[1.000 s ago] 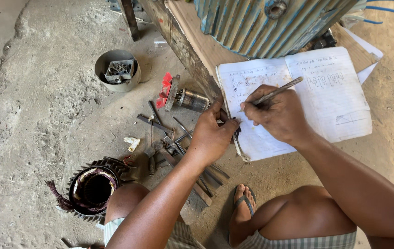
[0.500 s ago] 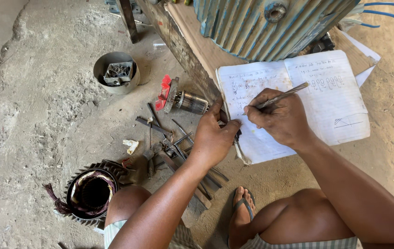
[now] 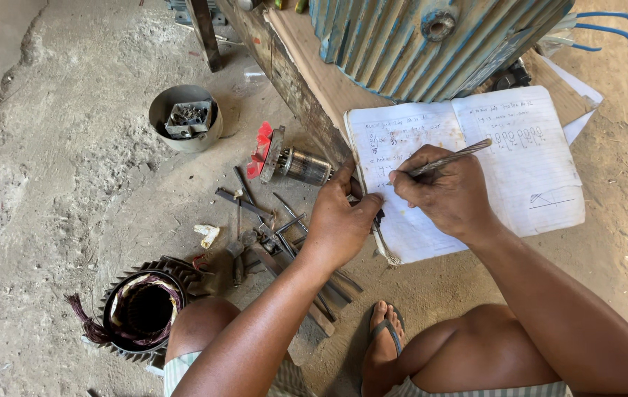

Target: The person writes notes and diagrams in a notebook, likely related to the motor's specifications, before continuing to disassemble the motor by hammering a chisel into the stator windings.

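White lined paper of an open notebook (image 3: 468,176) lies on the dusty concrete floor (image 3: 49,191), its top edge against the base of a ribbed blue motor housing (image 3: 432,44) that stands on a wooden board (image 3: 314,73). The right hand (image 3: 450,195) pinches a metallic pen (image 3: 450,158) with its tip on the left page, and over the last second that hand has barely crept along the line, so the writing seems to be mid-entry rather than finished. The left hand (image 3: 340,220) lies flat with fingers loosely together, pressing down the notebook's left edge near the spine; it has stayed there, holding the page steady. The view itself has drifted slightly, nothing on the ground has moved. Just left of the notebook's edge a small rotor with a red fan (image 3: 284,162) lies on its side, and below it a scatter of screwdrivers and metal rods (image 3: 270,220) reaches under the left wrist, leaving little free ground there. Farther left stands a round tin of metal parts (image 3: 185,117), and near the left knee a wound stator (image 3: 141,309). The person's sandalled foot (image 3: 384,334) rests below the notebook. Open floor lies to the far left and to the right of the pages.
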